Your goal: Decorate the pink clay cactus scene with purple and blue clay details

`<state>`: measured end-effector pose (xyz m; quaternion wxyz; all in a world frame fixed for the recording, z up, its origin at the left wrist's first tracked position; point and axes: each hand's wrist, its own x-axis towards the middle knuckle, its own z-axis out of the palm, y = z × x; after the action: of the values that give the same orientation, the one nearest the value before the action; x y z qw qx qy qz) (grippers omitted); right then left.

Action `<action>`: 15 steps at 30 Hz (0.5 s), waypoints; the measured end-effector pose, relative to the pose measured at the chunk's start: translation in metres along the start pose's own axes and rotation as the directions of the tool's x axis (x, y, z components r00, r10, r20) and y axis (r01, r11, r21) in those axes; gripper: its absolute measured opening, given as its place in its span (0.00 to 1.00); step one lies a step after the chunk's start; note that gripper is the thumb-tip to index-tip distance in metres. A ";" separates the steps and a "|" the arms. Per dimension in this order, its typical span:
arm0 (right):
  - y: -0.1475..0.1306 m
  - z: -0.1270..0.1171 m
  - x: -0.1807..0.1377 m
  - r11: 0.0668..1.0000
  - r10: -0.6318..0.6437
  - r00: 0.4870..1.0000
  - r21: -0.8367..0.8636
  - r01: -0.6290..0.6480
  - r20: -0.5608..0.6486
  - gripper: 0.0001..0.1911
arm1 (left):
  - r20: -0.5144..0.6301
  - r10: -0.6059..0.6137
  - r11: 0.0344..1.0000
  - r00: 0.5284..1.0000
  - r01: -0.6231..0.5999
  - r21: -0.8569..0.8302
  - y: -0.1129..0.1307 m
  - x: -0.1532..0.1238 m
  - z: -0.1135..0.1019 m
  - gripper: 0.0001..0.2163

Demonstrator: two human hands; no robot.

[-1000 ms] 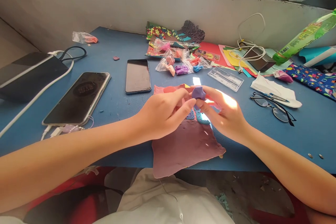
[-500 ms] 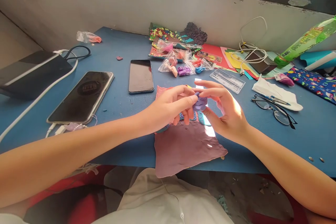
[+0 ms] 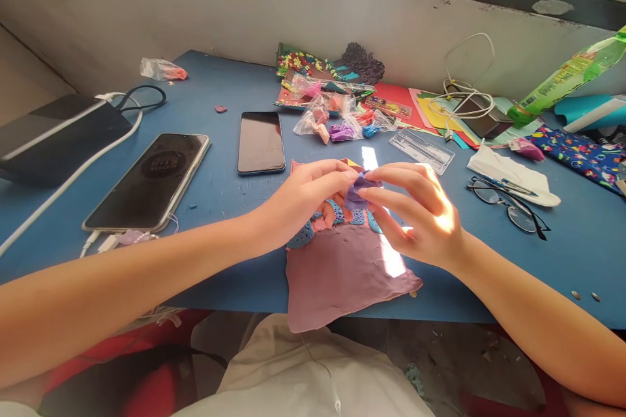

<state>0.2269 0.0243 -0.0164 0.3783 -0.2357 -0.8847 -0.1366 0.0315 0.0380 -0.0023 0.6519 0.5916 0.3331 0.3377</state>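
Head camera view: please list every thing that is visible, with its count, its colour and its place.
table: 1, blue, against the wall
phones: 2, black screens, left of the hands
clay sheet: 1, mauve, at the table's near edge, below the hands
clay bags: several, clear, behind the hands
glasses: 1, black-framed, right side
bottle: 1, green, far right, tilted
purple clay piece: 1, pinched between both hands
left hand: 1, fingers on the purple clay piece
right hand: 1, fingers on it too
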 end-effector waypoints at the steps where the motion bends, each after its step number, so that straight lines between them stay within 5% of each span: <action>1: 0.000 0.000 0.000 1.000 -0.002 1.000 -0.003 0.002 0.005 0.21 | 0.004 0.012 0.999 1.000 -0.011 -0.041 0.000 0.000 0.000 0.10; 10: 0.001 0.001 0.001 0.998 -0.012 0.999 -0.058 0.015 0.042 0.16 | 0.060 0.022 0.990 0.998 -0.014 -0.138 -0.001 -0.001 -0.002 0.12; 15: 0.003 -0.001 0.000 0.993 -0.018 0.998 -0.118 0.026 0.067 0.14 | 0.072 0.044 0.999 0.996 -0.044 -0.007 0.000 -0.003 -0.001 0.16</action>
<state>0.2284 0.0266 -0.0156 0.3327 -0.2522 -0.8896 -0.1852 0.0291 0.0364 -0.0028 0.6577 0.6088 0.2952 0.3311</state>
